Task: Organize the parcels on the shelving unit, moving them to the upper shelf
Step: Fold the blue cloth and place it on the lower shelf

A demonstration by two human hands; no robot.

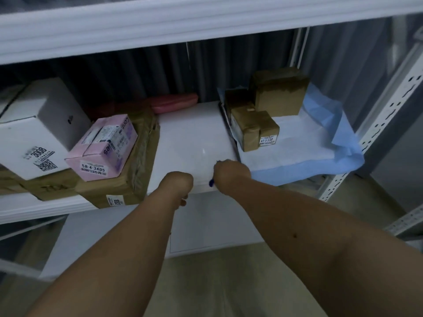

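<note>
A large white parcel (194,138) lies in the middle of the shelf, its front face hanging out towards me. My left hand (177,186) is curled over its near top edge. My right hand (231,173) rests fisted on the same edge, and a small blue object (211,183) pokes out of it. Left of the parcel, a white box marked 3008 (34,133) and a pink box labelled 58-4-3405 (103,147) sit on a flat brown carton (137,175). The upper shelf's white front rail (206,21) runs across the top.
Three taped brown boxes (254,130) stand on a blue-and-white padded sheet (315,154) at the right. A pink-red pouch (176,101) lies at the back. A perforated white upright (380,124) bounds the right side. Beige floor shows below.
</note>
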